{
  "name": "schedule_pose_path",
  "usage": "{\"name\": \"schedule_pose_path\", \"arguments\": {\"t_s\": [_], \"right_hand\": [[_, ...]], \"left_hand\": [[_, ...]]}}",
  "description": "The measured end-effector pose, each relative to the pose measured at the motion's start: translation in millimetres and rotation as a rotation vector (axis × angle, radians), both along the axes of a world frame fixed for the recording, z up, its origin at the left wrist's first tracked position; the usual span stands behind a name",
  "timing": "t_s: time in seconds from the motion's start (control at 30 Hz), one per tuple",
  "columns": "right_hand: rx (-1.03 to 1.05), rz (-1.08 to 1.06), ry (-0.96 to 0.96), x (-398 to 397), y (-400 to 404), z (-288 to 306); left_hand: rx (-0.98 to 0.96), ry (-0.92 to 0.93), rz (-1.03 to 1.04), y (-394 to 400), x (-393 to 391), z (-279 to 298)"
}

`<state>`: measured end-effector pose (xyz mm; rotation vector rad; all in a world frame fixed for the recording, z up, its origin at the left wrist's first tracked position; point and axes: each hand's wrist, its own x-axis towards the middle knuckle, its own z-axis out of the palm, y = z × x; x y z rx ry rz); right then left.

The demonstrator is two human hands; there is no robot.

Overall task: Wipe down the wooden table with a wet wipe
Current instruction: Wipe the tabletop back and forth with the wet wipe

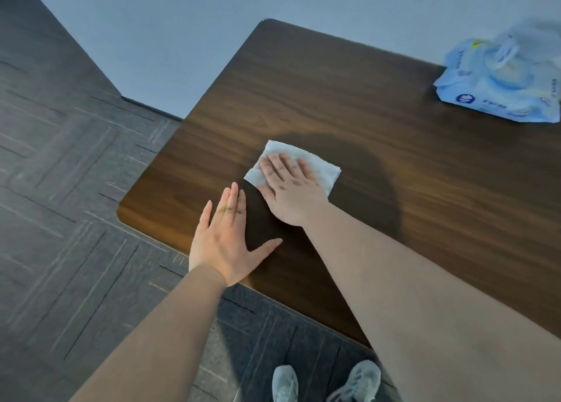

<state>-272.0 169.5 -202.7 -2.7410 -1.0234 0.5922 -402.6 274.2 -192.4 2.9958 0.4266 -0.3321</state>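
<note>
A dark wooden table (379, 104) with rounded corners fills the middle and right of the view. A white wet wipe (321, 166) lies spread flat on it near the left-middle. My right hand (288, 189) presses flat on the wipe, fingers extended and pointing up-left, covering its near half. My left hand (227, 241) rests palm down on the bare wood near the front edge, fingers together, thumb spread to the right, holding nothing.
A blue pack of wet wipes (501, 86) with its lid flipped up sits at the table's far right. A grey wall runs behind the table. Dark patterned floor lies to the left and below, where my two grey shoes (324, 383) stand.
</note>
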Motion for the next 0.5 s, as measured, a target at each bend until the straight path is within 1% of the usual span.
{"name": "schedule_pose_path", "arguments": {"t_s": [0.13, 0.23, 0.37, 0.5], "right_hand": [[0.029, 0.068, 0.022, 5, 54, -2], [0.035, 0.102, 0.036, 13, 72, -1], [0.033, 0.117, 0.027, 17, 73, -2], [0.043, 0.094, 0.022, 9, 57, -2]], "left_hand": [[-0.023, -0.023, 0.024, -1, -1, -1], [-0.041, -0.024, 0.03, 0, -1, -1], [-0.032, -0.046, 0.031, 1, 0, -4], [0.002, -0.036, 0.03, 3, 0, -8]]}}
